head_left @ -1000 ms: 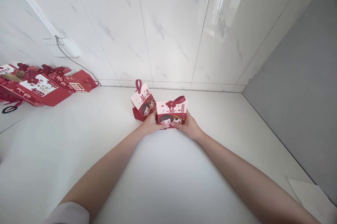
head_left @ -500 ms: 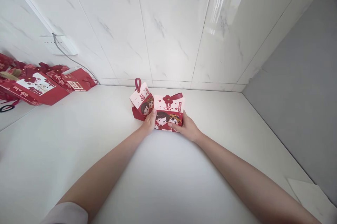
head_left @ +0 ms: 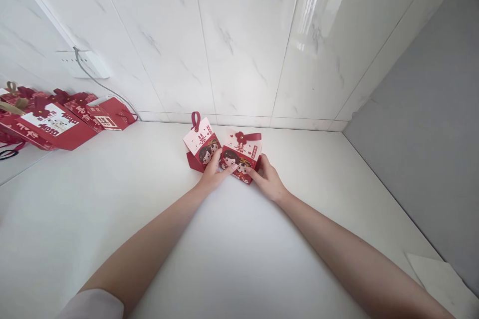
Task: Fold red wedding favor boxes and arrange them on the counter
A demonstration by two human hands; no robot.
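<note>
Turned clockwise since the earlier frame, the held box (head_left: 240, 153) is now between both hands, beside the second box (head_left: 202, 142), above or on the table (head_left: 239, 249). Its long axis slopes downward to the right; its printed face looks toward the person. Left hand (head_left: 212, 174) and right hand (head_left: 271, 179) each keep a closed grip on it, thumbs in front. It looks like smooth folded card, with a flower-shaped piece (head_left: 240, 138) and a flat strap (head_left: 253, 137) pointing right.
</note>
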